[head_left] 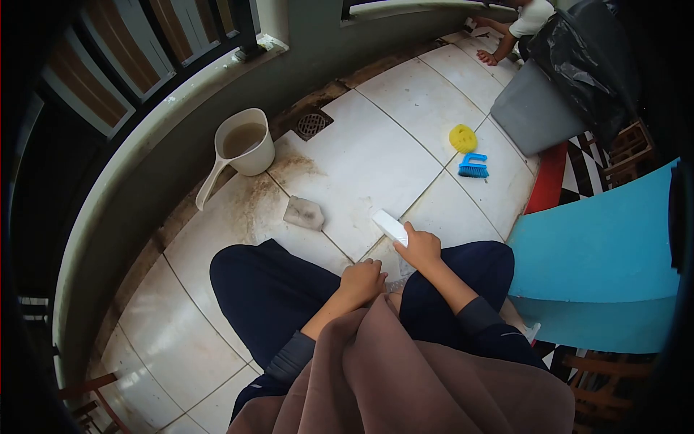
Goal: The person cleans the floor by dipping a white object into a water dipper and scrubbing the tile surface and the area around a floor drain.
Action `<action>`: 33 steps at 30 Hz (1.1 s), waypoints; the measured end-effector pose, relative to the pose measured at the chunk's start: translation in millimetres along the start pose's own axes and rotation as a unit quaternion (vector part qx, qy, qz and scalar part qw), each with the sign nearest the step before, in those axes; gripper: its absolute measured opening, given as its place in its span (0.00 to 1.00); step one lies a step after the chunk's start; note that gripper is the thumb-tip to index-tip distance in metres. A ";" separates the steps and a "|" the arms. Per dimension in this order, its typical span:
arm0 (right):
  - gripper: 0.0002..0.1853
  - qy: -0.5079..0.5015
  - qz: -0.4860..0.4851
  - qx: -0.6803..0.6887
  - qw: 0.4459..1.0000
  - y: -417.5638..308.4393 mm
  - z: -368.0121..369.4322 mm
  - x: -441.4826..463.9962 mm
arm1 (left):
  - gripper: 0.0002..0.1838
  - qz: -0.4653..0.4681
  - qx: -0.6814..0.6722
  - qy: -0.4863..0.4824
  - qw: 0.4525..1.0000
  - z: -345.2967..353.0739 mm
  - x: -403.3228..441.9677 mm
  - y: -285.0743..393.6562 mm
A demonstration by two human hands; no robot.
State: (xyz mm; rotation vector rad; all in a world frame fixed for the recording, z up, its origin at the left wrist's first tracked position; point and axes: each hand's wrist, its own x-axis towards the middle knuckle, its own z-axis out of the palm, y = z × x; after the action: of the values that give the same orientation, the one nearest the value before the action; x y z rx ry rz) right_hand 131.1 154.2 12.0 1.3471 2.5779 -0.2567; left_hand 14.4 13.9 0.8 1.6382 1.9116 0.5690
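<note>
In my right hand (421, 246) is a clean white block (391, 226), long and box-shaped like a melamine sponge, its free end over the white tiles. My left hand (363, 278) is curled closed between my knees, and anything inside it is hidden. A dirty greyish-white sponge (304, 213) lies on the floor in front of my left knee. Beyond it stands a white dipper (249, 148) of murky water, its handle towards me. A yellow round scrubber (463, 138) and a blue scrubbing brush (473, 166) lie ahead to the right.
Brown stains mark the tiles (253, 202) near a floor drain (312, 126) by the curved wall. At the right stand a light blue piece of furniture (593, 239) and a grey bin (535, 108) with a black bag. Another person's hand (487, 57) rests on the far tiles.
</note>
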 end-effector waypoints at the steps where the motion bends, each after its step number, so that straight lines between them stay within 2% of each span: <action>1: 0.24 0.003 -0.005 -0.006 1.000 5.2 -3.5 1.7 | 0.15 0.002 0.001 -0.001 1.000 2.3 -0.6 -1.1; 4: 0.25 0.061 0.023 0.000 0.998 27.5 -7.5 31.2 | 0.15 -0.002 0.007 -0.014 1.000 3.2 -4.1 -3.2; 7: 0.25 0.054 0.082 -0.009 0.995 33.7 -19.2 57.6 | 0.15 -0.001 0.012 -0.006 1.000 2.8 -5.8 -7.6; 10: 0.25 0.032 0.060 -0.010 0.998 15.2 -17.6 41.5 | 0.15 0.008 0.005 0.001 1.000 1.1 -3.8 -3.7; 14: 0.24 -0.010 -0.039 -0.002 0.999 -3.3 -3.2 -7.6 | 0.14 0.012 -0.008 0.011 1.000 -2.2 -0.1 3.8; 17: 0.24 0.029 -0.035 -0.017 0.999 17.6 -3.2 8.7 | 0.14 0.008 -0.002 -0.010 1.000 0.7 -3.0 -2.0; 20: 0.24 0.078 0.035 -0.001 0.996 35.3 -5.5 41.0 | 0.15 -0.007 0.000 -0.021 1.000 -2.6 -9.3 -4.2; 23: 0.24 0.067 0.035 -0.007 0.997 17.2 -4.1 31.0 | 0.15 -0.013 0.002 -0.021 1.000 -6.4 -7.8 0.3; 26: 0.25 0.035 -0.043 -0.004 0.998 -8.0 7.5 -4.3 | 0.15 -0.006 -0.007 -0.018 1.000 -7.4 -3.3 5.5; 29: 0.25 0.026 -0.062 -0.013 0.998 0.0 7.0 -2.6 | 0.15 0.001 -0.010 -0.007 1.000 -0.7 -2.7 1.2; 30: 0.26 0.063 -0.052 -0.003 0.997 9.0 10.3 7.0 | 0.15 -0.005 -0.005 -0.012 1.000 1.0 -5.0 -1.1; 33: 0.26 0.085 0.000 0.007 0.996 15.6 8.5 23.6 | 0.15 -0.018 0.005 -0.025 0.999 -0.7 -10.6 -6.0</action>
State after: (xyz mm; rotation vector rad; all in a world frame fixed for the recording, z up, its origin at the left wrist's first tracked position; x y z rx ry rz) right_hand 131.8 179.4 -3.4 1.4317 2.7184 -0.1683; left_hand 10.5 2.6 -1.0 1.6062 1.9068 0.4984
